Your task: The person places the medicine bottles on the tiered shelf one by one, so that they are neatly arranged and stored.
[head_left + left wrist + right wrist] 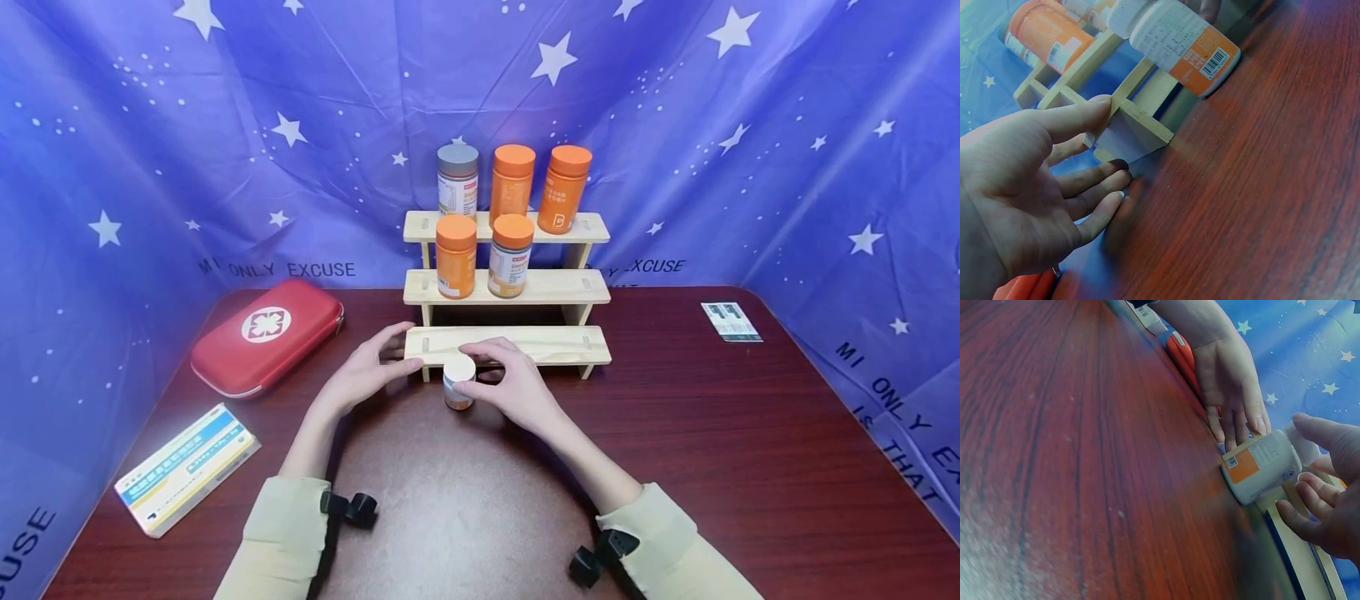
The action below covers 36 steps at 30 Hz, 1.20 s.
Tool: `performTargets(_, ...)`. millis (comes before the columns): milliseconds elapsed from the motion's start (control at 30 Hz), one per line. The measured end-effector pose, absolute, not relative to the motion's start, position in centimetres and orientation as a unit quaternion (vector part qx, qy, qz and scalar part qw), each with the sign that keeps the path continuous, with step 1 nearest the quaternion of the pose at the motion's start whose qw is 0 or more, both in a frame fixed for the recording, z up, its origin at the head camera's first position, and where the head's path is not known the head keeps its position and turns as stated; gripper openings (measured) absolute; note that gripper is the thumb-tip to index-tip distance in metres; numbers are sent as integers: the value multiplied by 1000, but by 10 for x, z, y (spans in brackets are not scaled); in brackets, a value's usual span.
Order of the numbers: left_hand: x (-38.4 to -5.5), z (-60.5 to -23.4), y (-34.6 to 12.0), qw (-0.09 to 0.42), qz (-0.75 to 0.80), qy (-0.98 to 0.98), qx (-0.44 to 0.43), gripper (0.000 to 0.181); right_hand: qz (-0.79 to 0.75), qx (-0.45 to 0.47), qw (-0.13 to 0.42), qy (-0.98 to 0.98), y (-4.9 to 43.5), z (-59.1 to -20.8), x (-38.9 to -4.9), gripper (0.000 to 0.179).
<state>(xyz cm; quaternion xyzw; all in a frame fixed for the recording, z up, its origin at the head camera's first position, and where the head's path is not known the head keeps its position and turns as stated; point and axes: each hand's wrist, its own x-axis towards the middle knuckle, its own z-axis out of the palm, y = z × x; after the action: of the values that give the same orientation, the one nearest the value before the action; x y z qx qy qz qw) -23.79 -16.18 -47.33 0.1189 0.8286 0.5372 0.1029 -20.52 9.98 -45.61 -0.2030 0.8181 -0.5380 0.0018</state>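
Observation:
A small white pill bottle [459,396] with a white cap and an orange-and-white label is upright just in front of the wooden step shelf [510,345]. My right hand [519,392] pinches its cap between thumb and index finger, the other fingers loosely bent, as the right wrist view shows. At the left end of the lowest step, my left hand [365,371] grips the board, thumb at the front corner and index finger at the back corner. Its remaining fingers [1094,190] spread beside the shelf's side support, near the tabletop.
Orange-capped bottles [456,258] and a grey-capped bottle [457,179] stand on the upper two steps. To the left lie a red first-aid case [255,358] and a medicine box [187,468]. A blister pack [731,322] lies far right. A starry blue cloth [337,167] surrounds the table.

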Motion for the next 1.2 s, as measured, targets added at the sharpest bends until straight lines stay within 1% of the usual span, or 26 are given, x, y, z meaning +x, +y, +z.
performTargets(400,-240,-474,-162,103,532,832,118,72,-530,-208,-14,822,97,-460,-206,37)
performTargets(1200,-239,-474,-162,107,536,830,115,76,-570,-216,-1,792,106,-430,-200,38)
